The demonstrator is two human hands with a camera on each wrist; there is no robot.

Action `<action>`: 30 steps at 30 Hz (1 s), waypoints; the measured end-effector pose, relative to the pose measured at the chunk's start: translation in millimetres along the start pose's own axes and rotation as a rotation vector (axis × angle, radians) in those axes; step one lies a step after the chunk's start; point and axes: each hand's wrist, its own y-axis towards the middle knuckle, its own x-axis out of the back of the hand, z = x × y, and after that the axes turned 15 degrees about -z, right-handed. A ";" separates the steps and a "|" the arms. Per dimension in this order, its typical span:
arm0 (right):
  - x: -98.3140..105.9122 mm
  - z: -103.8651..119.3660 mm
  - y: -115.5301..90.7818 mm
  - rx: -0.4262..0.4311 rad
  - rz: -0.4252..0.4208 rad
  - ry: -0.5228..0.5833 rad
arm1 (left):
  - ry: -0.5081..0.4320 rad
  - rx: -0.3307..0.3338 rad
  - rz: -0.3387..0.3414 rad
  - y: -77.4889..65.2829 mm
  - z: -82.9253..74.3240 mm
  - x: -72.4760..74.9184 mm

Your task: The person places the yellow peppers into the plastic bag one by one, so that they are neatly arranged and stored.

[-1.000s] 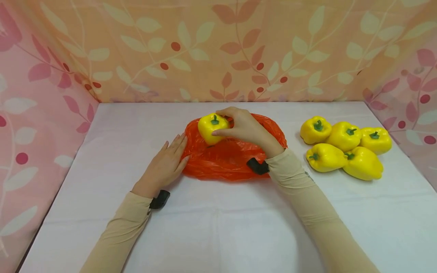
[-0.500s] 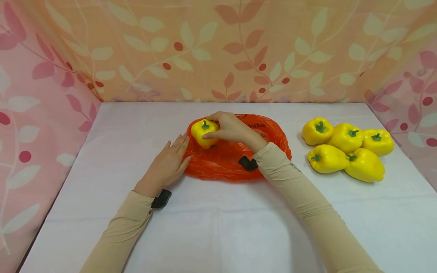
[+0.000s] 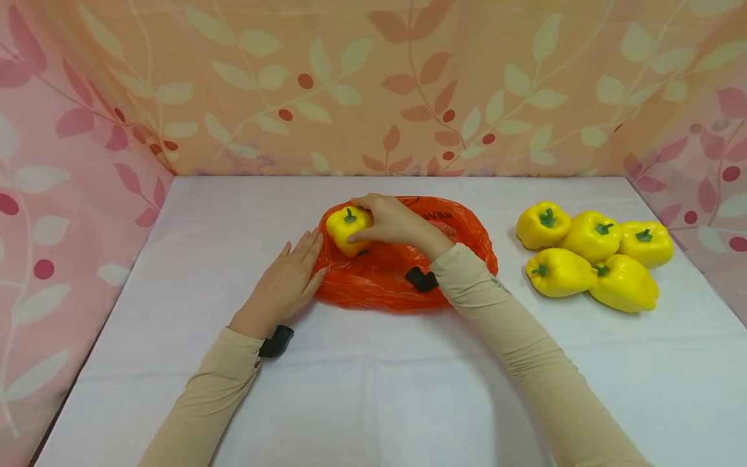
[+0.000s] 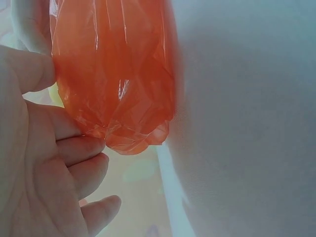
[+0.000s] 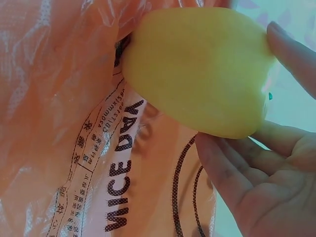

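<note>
A yellow bell pepper [image 3: 344,227], green stem upward, is in my right hand [image 3: 388,219] over the left part of an open red plastic bag [image 3: 391,285]. Thumb and fingers grip it from the right side; the right wrist view shows its smooth yellow side [image 5: 197,69] next to the bag's printed wall [image 5: 118,187]. My left hand [image 3: 284,282] rests at the bag's left edge, its fingers fairly straight and touching the plastic. In the left wrist view the fingertips [image 4: 94,148] lie against the red bag [image 4: 118,74].
Several yellow bell peppers [image 3: 589,250] lie grouped at the right of the white-covered table [image 3: 362,389]. Leaf-patterned curtains [image 3: 350,84] close off the back and both sides.
My right hand has moved left and slightly toward me with the bell pepper, lowering it into the left side of the bag. The left hand has stayed at the bag's edge.
</note>
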 end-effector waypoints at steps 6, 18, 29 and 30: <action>2.9 -0.6 -1.2 0.014 -0.010 0.002 | 0.005 0.000 0.004 0.2 -0.9 1.3; 10.6 -3.8 -5.6 0.009 -0.022 0.010 | 0.010 0.000 0.011 1.0 -2.6 3.0; 26.7 -9.0 -18.3 -0.025 -0.094 0.070 | -0.001 0.011 0.013 0.9 -2.6 2.1; 29.5 -8.9 -20.6 -0.028 -0.106 0.076 | -0.001 0.013 0.014 0.5 -2.7 2.4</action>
